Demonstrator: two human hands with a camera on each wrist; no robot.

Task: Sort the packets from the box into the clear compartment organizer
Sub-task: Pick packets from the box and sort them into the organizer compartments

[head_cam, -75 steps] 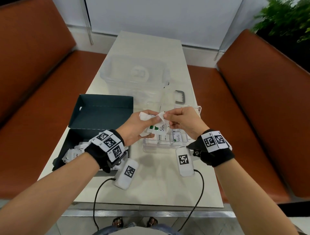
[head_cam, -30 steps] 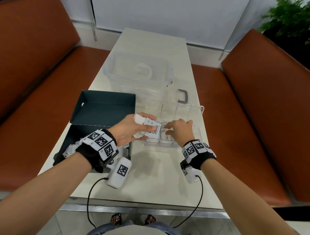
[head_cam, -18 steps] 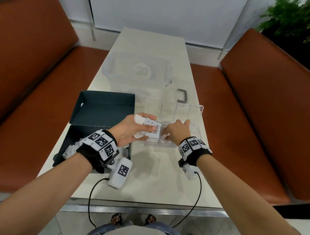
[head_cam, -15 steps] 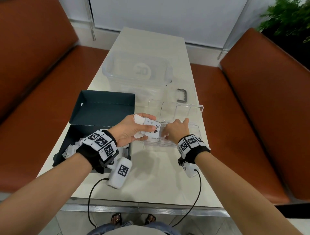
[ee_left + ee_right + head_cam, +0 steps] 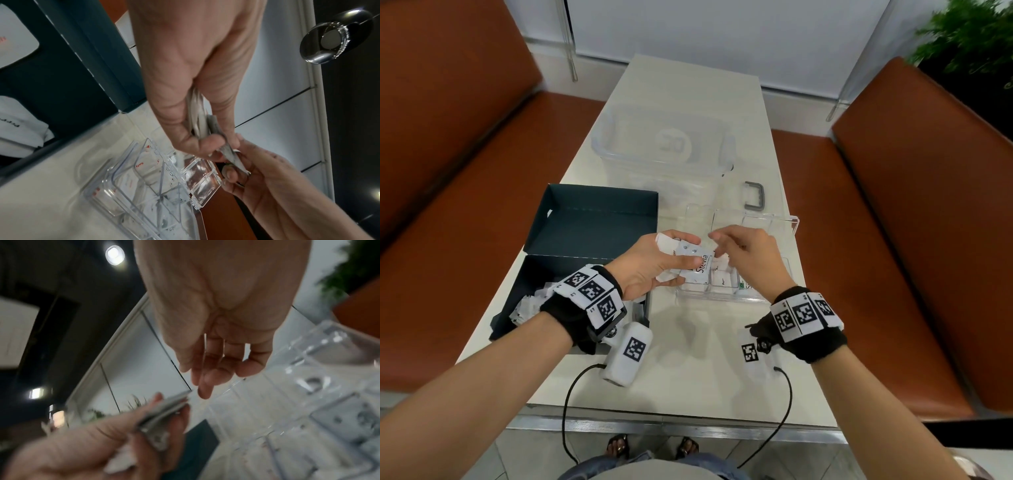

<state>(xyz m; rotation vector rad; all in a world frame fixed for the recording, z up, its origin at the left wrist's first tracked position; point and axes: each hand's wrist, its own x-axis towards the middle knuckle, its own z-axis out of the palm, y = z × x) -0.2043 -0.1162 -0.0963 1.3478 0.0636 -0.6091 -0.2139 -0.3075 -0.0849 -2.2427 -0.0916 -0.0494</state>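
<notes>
My left hand (image 5: pixel 671 260) grips a fanned stack of white packets (image 5: pixel 697 265); the top one reads "Stevia". The left wrist view shows the stack (image 5: pixel 197 123) pinched between thumb and fingers. My right hand (image 5: pixel 722 244) hovers just right of the stack with relaxed fingers that hold nothing, and its fingertips (image 5: pixel 203 392) are close to the stack's edge (image 5: pixel 164 404). Below both hands sits the clear compartment organizer (image 5: pixel 722 296), with packets in its near compartments (image 5: pixel 144 186). The dark open box (image 5: pixel 592 226) lies to the left, with more packets (image 5: pixel 530 301) in it.
A large clear lidded container (image 5: pixel 664 144) stands at the back of the white table (image 5: pixel 688 377), a grey handle (image 5: pixel 755 195) beside it. Brown benches (image 5: pixel 928 240) flank the table. Sensor pods and cables hang from both wrists near the front edge.
My right hand has risen out of the organizer's near compartments, empty, and come up beside the stack. My left hand has kept the stack almost still.
</notes>
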